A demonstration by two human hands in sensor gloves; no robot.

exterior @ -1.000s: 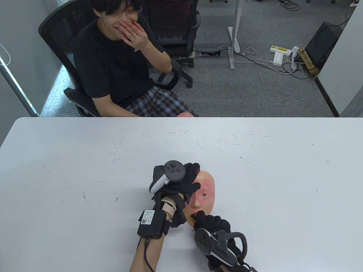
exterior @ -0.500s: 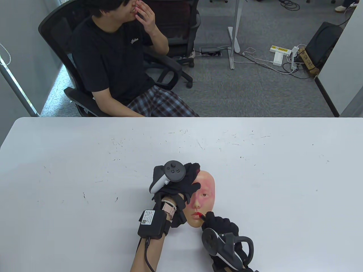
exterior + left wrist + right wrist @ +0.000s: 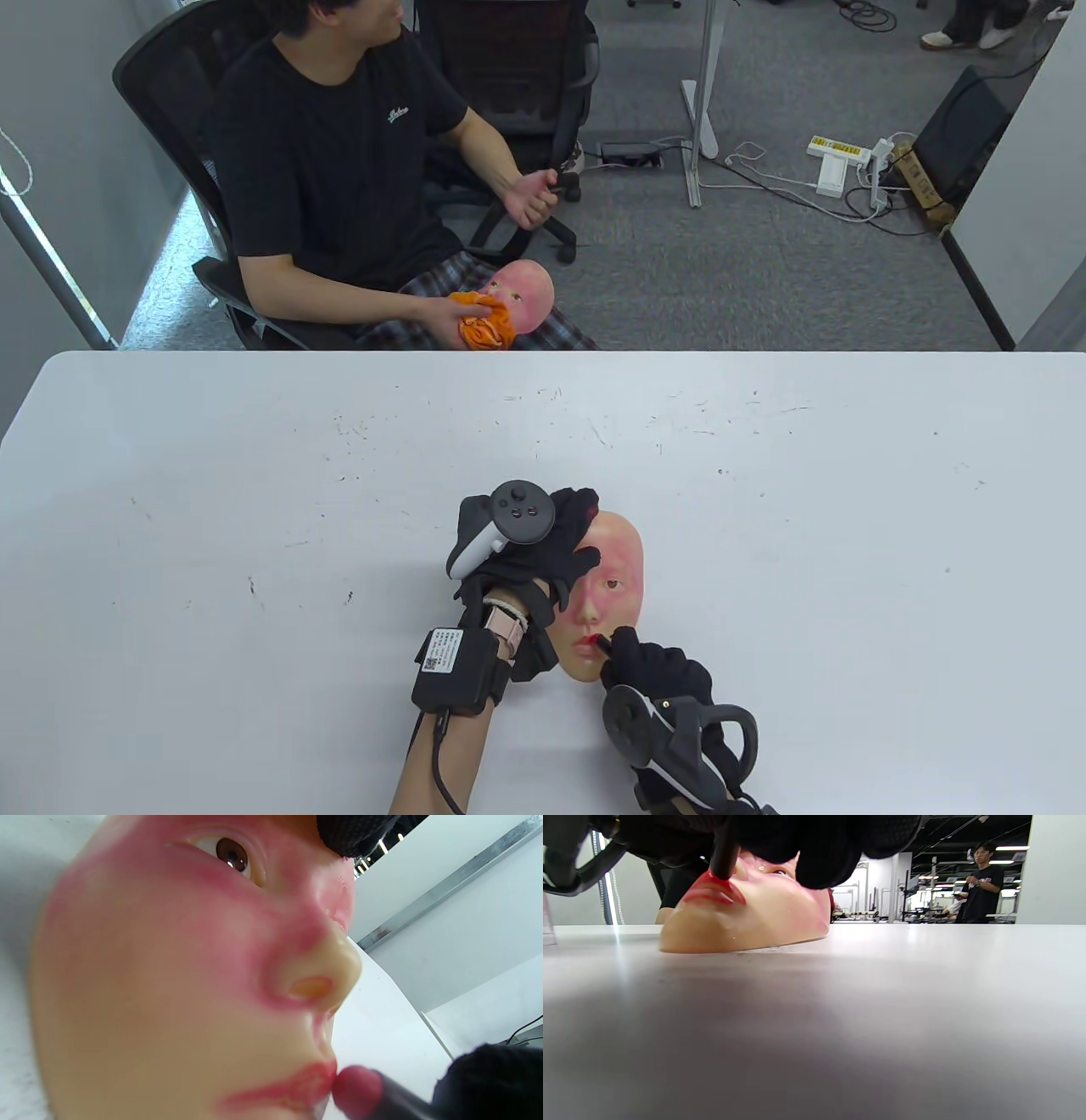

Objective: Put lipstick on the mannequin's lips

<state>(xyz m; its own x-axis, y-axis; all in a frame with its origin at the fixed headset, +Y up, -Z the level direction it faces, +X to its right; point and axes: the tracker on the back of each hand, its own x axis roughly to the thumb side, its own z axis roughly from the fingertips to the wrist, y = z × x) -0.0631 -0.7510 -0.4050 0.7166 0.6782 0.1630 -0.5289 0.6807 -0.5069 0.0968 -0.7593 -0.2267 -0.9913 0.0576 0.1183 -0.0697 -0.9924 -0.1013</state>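
A flesh-coloured mannequin face (image 3: 612,586) with reddened cheeks lies on the white table (image 3: 254,475), chin toward me. My left hand (image 3: 543,543) rests on its forehead and left side and holds it still. My right hand (image 3: 649,671) grips a dark lipstick (image 3: 604,647) whose red tip touches the red lips (image 3: 587,641). The left wrist view shows the red tip (image 3: 356,1086) against the lips (image 3: 297,1086). The right wrist view shows the dark lipstick (image 3: 724,855) standing on the lips (image 3: 712,891) of the face (image 3: 763,916).
A person in a black shirt (image 3: 331,153) sits in a chair beyond the table's far edge, holding a second mannequin face (image 3: 522,293) and an orange cloth (image 3: 484,323). Another person stands far off in the right wrist view (image 3: 982,882).
My right hand first moved the lipstick from the lips' left part to their right side, then barely shifted. The seated person lowered his hand and raised a second face with a cloth.
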